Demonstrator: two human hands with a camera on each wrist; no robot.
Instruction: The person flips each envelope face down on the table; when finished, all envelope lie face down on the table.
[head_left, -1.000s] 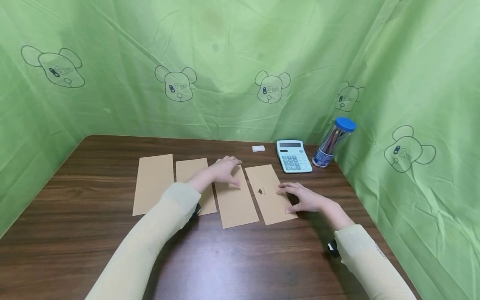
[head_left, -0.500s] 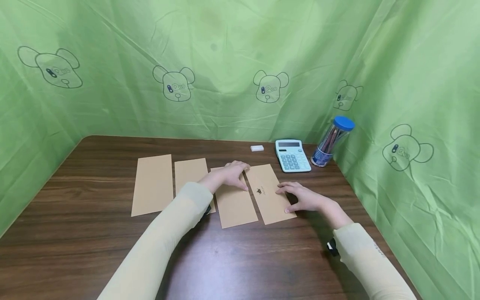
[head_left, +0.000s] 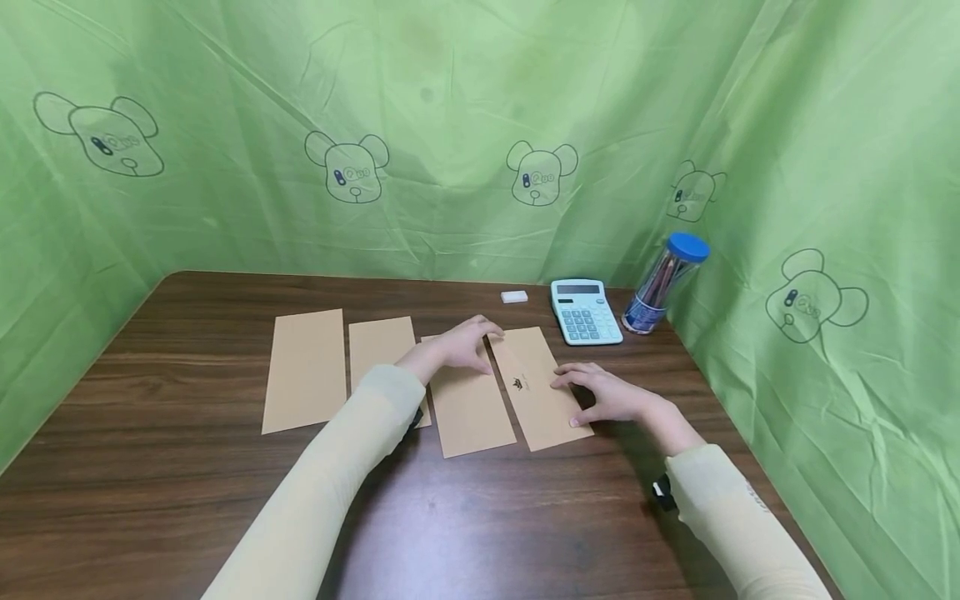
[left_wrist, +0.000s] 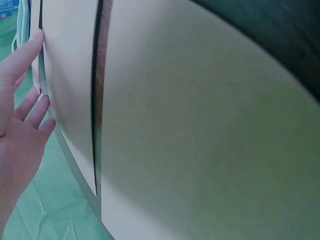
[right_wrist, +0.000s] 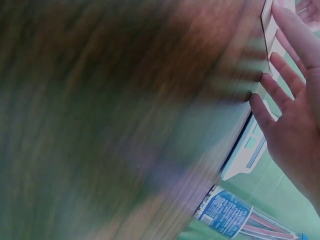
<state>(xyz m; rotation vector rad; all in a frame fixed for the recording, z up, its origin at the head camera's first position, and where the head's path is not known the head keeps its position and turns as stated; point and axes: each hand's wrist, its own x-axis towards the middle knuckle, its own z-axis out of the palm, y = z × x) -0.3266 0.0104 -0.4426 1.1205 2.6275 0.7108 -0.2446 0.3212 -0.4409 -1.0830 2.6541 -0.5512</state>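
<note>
Several flat brown paper pieces, envelope-like, lie in a row on the table. In the head view my left hand [head_left: 463, 344] spreads over the top of the third brown paper piece [head_left: 476, 417]. Its fingertips reach the top left corner of the rightmost brown paper piece [head_left: 536, 358], which bears a small dark crown print. My right hand [head_left: 603, 395] rests at that piece's right edge, with thumb and fingers spread apart. The left wrist view shows the left hand [left_wrist: 20, 120] with extended fingers; in the right wrist view the right hand [right_wrist: 295, 110] has its fingers spread.
Two more brown paper pieces lie left, a wide one [head_left: 303, 371] and a partly covered one [head_left: 381, 340]. Behind are a white block [head_left: 514, 297], a light blue calculator [head_left: 587, 312] and a blue-lidded jar of pencils [head_left: 662, 287]. A green curtain [head_left: 450, 225] encloses the table [head_left: 150, 467].
The left hand has shifted right, from over the third piece to the rightmost piece's top left corner. My right hand stays in place, and the paper pieces lie as before.
</note>
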